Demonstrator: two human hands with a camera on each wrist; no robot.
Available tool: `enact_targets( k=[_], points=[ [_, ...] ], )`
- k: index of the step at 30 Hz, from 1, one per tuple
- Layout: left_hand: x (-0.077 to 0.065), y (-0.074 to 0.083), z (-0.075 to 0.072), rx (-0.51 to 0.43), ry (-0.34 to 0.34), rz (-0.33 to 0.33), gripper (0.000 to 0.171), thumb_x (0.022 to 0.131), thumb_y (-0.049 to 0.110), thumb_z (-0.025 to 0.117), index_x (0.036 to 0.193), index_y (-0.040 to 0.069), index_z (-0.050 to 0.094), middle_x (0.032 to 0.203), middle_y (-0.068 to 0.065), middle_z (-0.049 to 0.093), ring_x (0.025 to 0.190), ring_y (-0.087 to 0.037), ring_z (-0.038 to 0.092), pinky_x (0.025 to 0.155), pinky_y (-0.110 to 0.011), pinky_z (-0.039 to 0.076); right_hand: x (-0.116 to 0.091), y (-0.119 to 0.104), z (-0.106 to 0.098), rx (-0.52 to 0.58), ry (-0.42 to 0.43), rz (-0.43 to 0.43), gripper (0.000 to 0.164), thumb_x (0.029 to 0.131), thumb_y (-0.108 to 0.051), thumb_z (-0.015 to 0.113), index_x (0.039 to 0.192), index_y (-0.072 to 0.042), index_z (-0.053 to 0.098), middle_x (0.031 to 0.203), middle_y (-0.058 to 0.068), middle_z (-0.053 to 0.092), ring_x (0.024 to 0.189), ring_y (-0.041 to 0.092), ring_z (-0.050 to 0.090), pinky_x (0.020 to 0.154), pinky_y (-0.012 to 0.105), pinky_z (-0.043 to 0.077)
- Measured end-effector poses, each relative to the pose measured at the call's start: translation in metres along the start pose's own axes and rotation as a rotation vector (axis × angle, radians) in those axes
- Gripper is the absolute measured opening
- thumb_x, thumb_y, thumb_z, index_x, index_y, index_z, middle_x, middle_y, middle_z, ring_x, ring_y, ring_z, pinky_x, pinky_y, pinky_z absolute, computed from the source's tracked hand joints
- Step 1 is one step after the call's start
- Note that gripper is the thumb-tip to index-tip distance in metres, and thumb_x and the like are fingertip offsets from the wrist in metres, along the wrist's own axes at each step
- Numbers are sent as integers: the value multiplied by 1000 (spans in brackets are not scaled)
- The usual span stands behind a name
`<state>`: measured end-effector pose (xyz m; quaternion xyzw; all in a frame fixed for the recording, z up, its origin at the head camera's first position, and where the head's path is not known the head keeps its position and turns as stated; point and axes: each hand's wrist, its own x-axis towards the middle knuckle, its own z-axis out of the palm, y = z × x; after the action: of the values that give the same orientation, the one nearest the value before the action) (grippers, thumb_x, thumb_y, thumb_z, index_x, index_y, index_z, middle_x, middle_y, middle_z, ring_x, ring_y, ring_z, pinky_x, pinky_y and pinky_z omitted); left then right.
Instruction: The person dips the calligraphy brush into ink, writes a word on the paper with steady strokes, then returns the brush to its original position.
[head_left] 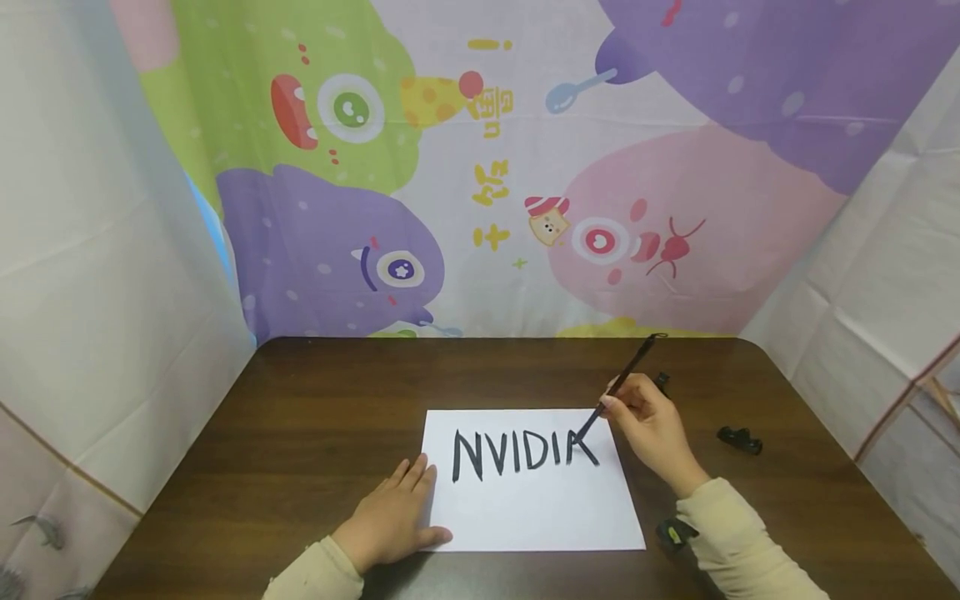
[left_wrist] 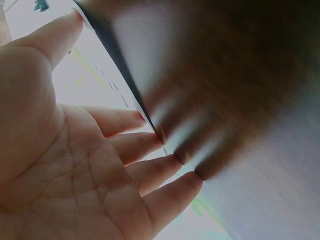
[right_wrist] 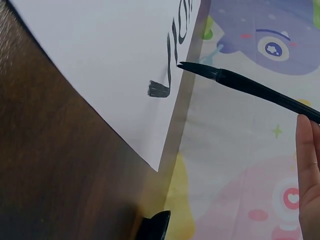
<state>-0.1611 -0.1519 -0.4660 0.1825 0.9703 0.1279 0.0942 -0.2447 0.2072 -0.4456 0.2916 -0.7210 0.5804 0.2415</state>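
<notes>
A white sheet of paper (head_left: 525,517) lies on the brown table, with "NVIDIA" in black brush strokes (head_left: 517,454) across its upper half. My right hand (head_left: 648,425) pinches the dark handle of a calligraphy brush (head_left: 627,373), slanted with its tip down at the last letter. Seen from the right wrist, the brush's black bristles (right_wrist: 197,68) are close to that letter's strokes; contact is unclear. At the paper's left edge my left hand (head_left: 393,512) rests with fingers extended and the thumb on the sheet. The left wrist view shows its palm (left_wrist: 75,170) and the fingertips along the edge.
A small black wavy object (head_left: 739,440), perhaps a brush rest, sits right of the paper. Another black item (head_left: 662,382) is partly hidden behind my right hand. A black device (head_left: 675,533) is by the right sleeve. Behind the table (head_left: 315,433) hangs a cartoon-printed curtain (head_left: 495,308).
</notes>
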Motion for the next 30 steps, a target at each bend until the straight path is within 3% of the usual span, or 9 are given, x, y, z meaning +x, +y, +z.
enact_targets(
  k=[12,23,30],
  points=[
    [0,1,-1,2,-8,1,92,81,55,71,145,-4,41,156,-25,33,142,-47,32,114,-57,33,-3,0,3,-77,-16,33,23,82,23,61,100,10,56,83,24,62,70,14,68,63,26,59],
    [1,1,0,11,-15,-7,92,82,55,70,145,-4,40,156,-24,33,143,-46,31,114,-57,33,0,-22,6,-197,-45,14,20,82,19,64,98,9,58,78,21,65,68,22,69,64,21,58],
    [1,1,-1,10,-13,-5,92,82,55,71,145,-4,40,156,-24,33,143,-47,31,113,-58,33,2,-31,8,-252,-81,3,19,81,16,68,95,8,60,79,21,65,68,20,69,64,17,56]
  ],
)
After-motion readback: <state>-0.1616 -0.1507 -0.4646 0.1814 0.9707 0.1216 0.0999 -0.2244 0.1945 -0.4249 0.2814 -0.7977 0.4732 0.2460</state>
